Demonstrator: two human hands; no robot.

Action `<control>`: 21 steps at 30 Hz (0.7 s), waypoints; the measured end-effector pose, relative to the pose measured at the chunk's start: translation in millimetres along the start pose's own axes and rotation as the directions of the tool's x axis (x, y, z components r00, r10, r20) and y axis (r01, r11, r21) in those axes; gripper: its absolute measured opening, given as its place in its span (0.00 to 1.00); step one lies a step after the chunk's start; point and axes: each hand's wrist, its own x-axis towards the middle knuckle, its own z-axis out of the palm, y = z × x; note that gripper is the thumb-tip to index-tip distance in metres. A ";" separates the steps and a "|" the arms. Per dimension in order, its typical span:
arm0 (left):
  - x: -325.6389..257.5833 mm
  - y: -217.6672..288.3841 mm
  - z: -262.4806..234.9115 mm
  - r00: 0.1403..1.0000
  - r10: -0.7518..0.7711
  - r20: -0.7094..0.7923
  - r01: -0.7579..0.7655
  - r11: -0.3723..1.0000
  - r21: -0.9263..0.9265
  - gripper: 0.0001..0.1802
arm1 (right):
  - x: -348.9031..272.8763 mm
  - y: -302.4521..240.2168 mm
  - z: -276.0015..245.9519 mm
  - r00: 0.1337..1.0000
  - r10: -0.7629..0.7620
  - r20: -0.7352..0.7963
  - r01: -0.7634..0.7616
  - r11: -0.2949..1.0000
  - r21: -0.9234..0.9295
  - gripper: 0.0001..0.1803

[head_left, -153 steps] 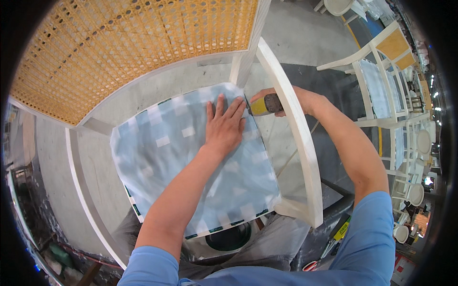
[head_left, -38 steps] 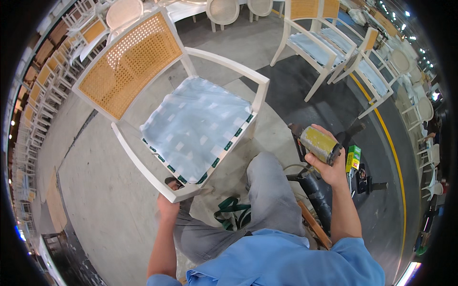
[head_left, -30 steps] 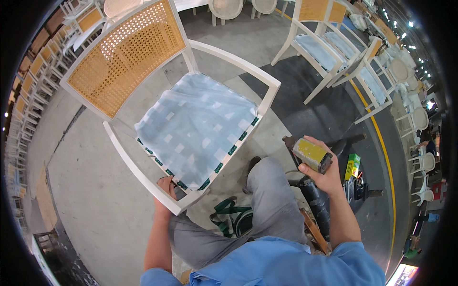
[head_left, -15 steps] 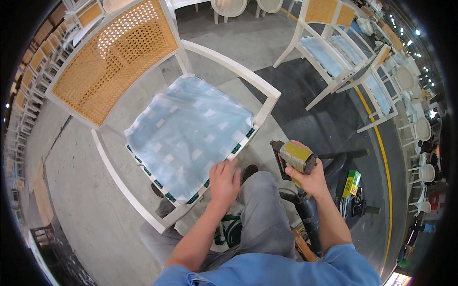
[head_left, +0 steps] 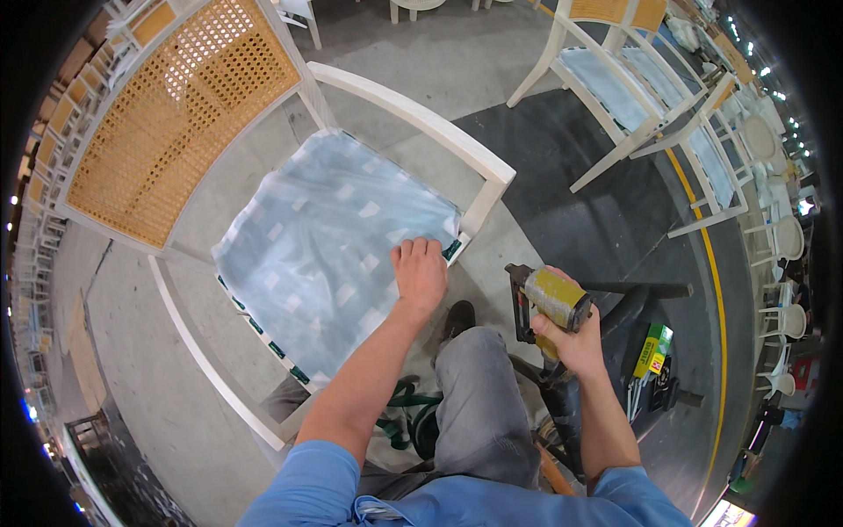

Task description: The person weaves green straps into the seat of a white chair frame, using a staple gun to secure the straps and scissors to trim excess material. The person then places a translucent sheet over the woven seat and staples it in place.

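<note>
A white armchair (head_left: 408, 110) with a woven cane back (head_left: 189, 114) stands before me, turned at an angle. Light-blue fabric (head_left: 303, 233) with white patches covers its seat, with dark green webbing ends (head_left: 277, 350) showing along the seat's rim. My left hand (head_left: 420, 277) lies at the near edge of the seat, close to its right corner, its fingers curled in and closed on the fabric; the fingertips are partly hidden. In my right hand (head_left: 571, 338) is a worn yellow-and-black staple gun (head_left: 555, 294), held beside the chair, off the seat.
A yellow-and-green box (head_left: 653, 350) sits on a dark stand at my right, with small dark items beside it. Other white chairs (head_left: 606, 110) with blue seats stand at the far right. Rows of chairs line the left. Green straps (head_left: 408, 413) hang by my knee.
My left hand has moved up and right along the seat edge, and its fingers have curled in. The chair has shifted slightly left in view. My right hand still holds the staple gun.
</note>
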 end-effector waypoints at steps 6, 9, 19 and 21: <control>-2.1 -0.9 2.5 1.000 0.004 -0.025 -0.007 0.993 -0.117 0.08 | 18.7 -3.2 5.4 0.999 -0.004 0.039 0.006 0.999 -0.049 0.40; -5.3 -2.2 4.5 0.997 0.040 -0.059 -0.050 0.984 -0.170 0.06 | 31.4 -1.4 11.2 0.995 0.006 0.098 0.002 0.997 -0.075 0.39; -15.4 1.0 12.0 0.993 0.093 -0.069 -0.101 0.987 -0.126 0.21 | 97.1 12.5 40.5 0.956 0.207 0.205 -0.170 0.968 -0.184 0.20; -16.2 0.0 11.7 0.995 0.093 -0.047 -0.098 0.990 -0.100 0.22 | 108.5 12.1 47.7 0.951 0.217 0.220 -0.165 0.959 -0.232 0.20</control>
